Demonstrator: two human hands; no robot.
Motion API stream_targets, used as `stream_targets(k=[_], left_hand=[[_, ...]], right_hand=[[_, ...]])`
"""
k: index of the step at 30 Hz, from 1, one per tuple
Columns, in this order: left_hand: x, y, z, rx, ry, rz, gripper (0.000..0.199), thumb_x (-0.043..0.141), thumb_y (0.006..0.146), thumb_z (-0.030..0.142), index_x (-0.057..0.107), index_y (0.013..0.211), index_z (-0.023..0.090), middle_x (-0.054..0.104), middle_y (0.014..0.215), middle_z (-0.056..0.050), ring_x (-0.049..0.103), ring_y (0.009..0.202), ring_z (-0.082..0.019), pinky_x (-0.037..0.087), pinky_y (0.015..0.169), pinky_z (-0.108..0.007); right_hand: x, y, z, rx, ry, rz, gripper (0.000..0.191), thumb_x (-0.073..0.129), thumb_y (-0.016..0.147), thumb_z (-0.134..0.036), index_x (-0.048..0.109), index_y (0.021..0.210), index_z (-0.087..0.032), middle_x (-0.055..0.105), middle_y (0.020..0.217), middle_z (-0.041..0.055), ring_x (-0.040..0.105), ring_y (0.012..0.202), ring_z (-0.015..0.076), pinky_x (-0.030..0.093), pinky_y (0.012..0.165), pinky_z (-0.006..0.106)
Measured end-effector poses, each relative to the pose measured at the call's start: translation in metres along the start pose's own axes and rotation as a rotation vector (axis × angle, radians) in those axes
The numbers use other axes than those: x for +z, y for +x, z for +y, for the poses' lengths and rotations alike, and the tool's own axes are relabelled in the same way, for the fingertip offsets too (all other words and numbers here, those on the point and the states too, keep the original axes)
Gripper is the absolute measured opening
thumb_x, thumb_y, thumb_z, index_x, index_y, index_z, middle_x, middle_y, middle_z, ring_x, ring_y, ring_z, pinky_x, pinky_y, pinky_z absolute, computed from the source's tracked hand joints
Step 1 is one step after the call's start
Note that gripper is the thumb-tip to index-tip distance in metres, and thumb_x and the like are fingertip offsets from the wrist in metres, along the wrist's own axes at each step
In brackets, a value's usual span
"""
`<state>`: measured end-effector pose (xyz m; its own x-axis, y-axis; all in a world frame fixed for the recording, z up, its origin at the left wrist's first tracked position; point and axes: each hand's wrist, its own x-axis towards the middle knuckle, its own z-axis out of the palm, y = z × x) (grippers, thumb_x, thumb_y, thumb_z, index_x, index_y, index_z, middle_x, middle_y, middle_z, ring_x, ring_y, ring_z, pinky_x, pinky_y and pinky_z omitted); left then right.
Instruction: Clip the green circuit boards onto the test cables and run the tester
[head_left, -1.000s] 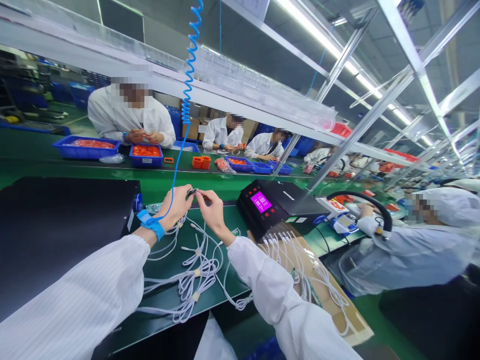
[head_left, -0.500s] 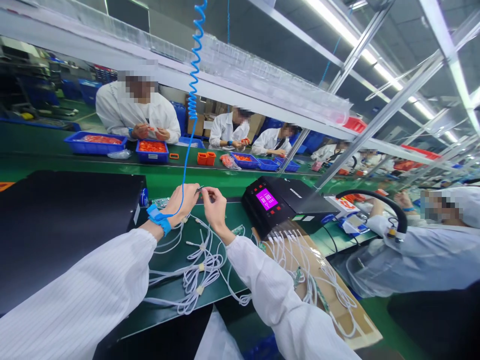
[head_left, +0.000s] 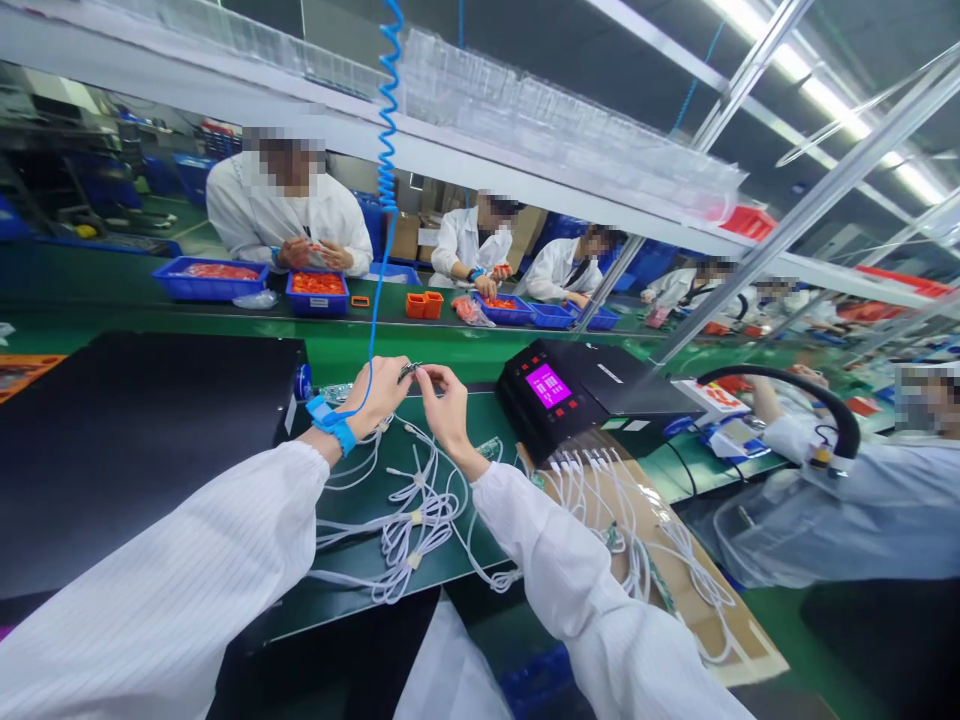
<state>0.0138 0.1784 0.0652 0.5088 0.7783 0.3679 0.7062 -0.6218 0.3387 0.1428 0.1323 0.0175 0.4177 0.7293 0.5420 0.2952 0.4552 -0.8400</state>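
My left hand (head_left: 381, 388), with a blue wrist strap (head_left: 332, 424) on its wrist, is closed on a small dark part (head_left: 409, 370) with thin metallic bits; its kind is too small to make out. Fingertips of my right hand (head_left: 448, 402) pinch together at the right end of the same part. Below both hands, white cables (head_left: 412, 530) lie coiled on the green bench, bound with pale ties. Close behind my left hand is a green circuit board (head_left: 334, 393), partly covered by it. Another board (head_left: 490, 449) shows beside my right wrist.
A black tester with a lit magenta screen (head_left: 548, 386) stands right, white cables plugged into its front above a cardboard sheet (head_left: 739, 640). A large black box (head_left: 150, 450) fills the left. The blue coiled cord (head_left: 388, 130) hangs ahead. Co-workers sit across the conveyor and at right.
The view has shifted, so the bench and both hands sit slightly farther right. My hands stay together at the small dark part. Across the conveyor, a co-worker's hand has lowered to a blue bin.
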Motion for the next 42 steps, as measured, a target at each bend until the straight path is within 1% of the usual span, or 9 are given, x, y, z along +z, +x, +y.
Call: stream_targets(k=[7,13,18,22,28,31,36,40,42], left_hand=[[0.009,0.004,-0.006,0.116,0.051,-0.015,0.025,0.045,0.099,0.023,0.07,0.099,0.017,0.073,0.097,-0.014,0.069,0.09,-0.028,0.045,0.073,-0.035],[0.01,0.002,-0.002,0.086,0.027,-0.001,0.025,0.046,0.097,0.021,0.07,0.101,0.015,0.073,0.098,-0.014,0.068,0.092,-0.028,0.047,0.078,-0.035],[0.0,0.002,0.0,0.059,-0.042,0.049,0.026,0.047,0.098,0.025,0.071,0.098,0.015,0.074,0.096,-0.013,0.068,0.089,-0.025,0.047,0.077,-0.032],[-0.012,0.005,-0.007,0.086,-0.209,0.035,0.025,0.054,0.094,0.027,0.074,0.097,0.014,0.076,0.09,-0.009,0.068,0.082,-0.022,0.047,0.078,-0.029],[-0.018,0.005,-0.022,-0.121,-0.331,-0.163,0.041,0.067,0.09,0.034,0.072,0.126,0.014,0.067,0.062,0.0,0.063,0.056,-0.018,0.051,0.069,-0.028],[-0.022,0.006,-0.026,-0.252,-0.339,-0.104,0.042,0.065,0.093,0.032,0.07,0.13,0.012,0.065,0.06,-0.001,0.06,0.051,-0.017,0.051,0.067,-0.029],[-0.025,0.01,-0.033,-0.409,-0.532,0.065,0.021,0.063,0.095,0.025,0.072,0.109,0.012,0.067,0.068,-0.003,0.057,0.049,-0.014,0.048,0.056,-0.026],[-0.023,0.013,-0.038,-0.455,-0.709,0.139,0.013,0.06,0.096,0.022,0.067,0.089,0.014,0.063,0.066,-0.001,0.051,0.044,-0.01,0.043,0.047,-0.024],[-0.023,0.014,-0.039,-0.47,-0.764,0.153,0.014,0.059,0.096,0.02,0.065,0.084,0.014,0.062,0.065,0.0,0.05,0.043,-0.009,0.042,0.046,-0.023]], right_hand=[[0.008,0.0,0.007,0.016,-0.068,0.078,0.033,0.062,0.093,-0.05,0.071,0.092,-0.018,0.077,0.092,0.0079,0.07,0.085,0.02,0.058,0.085,0.034],[0.015,-0.003,0.005,0.062,-0.03,0.123,0.034,0.06,0.094,-0.05,0.07,0.093,-0.017,0.078,0.091,0.0088,0.071,0.085,0.0208,0.059,0.084,0.035],[0.018,0.005,0.002,0.067,0.041,0.097,0.038,0.063,0.092,-0.053,0.071,0.097,-0.016,0.078,0.096,0.0101,0.072,0.09,0.0215,0.06,0.088,0.037],[0.015,0.017,0.002,0.13,0.132,0.015,0.036,0.07,0.086,-0.051,0.072,0.095,-0.016,0.079,0.095,0.0097,0.074,0.088,0.0217,0.061,0.086,0.037],[0.006,0.024,0.01,0.367,0.212,-0.027,0.021,0.079,0.077,-0.027,0.072,0.094,-0.017,0.08,0.088,0.0053,0.074,0.09,0.0185,0.057,0.085,0.03],[0.007,0.026,0.016,0.513,0.273,-0.013,0.019,0.077,0.077,-0.018,0.069,0.094,-0.017,0.078,0.081,0.0019,0.071,0.081,0.0135,0.054,0.077,0.024],[0.023,0.037,0.018,0.672,0.374,-0.022,0.03,0.079,0.078,-0.012,0.062,0.102,-0.018,0.074,0.074,-0.0022,0.056,0.057,0.0076,0.041,0.051,0.02],[0.037,0.043,0.01,0.666,0.462,-0.023,0.047,0.077,0.078,-0.008,0.057,0.119,-0.02,0.072,0.073,-0.0045,0.059,0.059,0.0094,0.047,0.053,0.02],[0.039,0.044,0.007,0.685,0.512,-0.067,0.046,0.078,0.078,-0.008,0.059,0.118,-0.02,0.072,0.074,-0.0038,0.062,0.062,0.0104,0.052,0.058,0.022]])
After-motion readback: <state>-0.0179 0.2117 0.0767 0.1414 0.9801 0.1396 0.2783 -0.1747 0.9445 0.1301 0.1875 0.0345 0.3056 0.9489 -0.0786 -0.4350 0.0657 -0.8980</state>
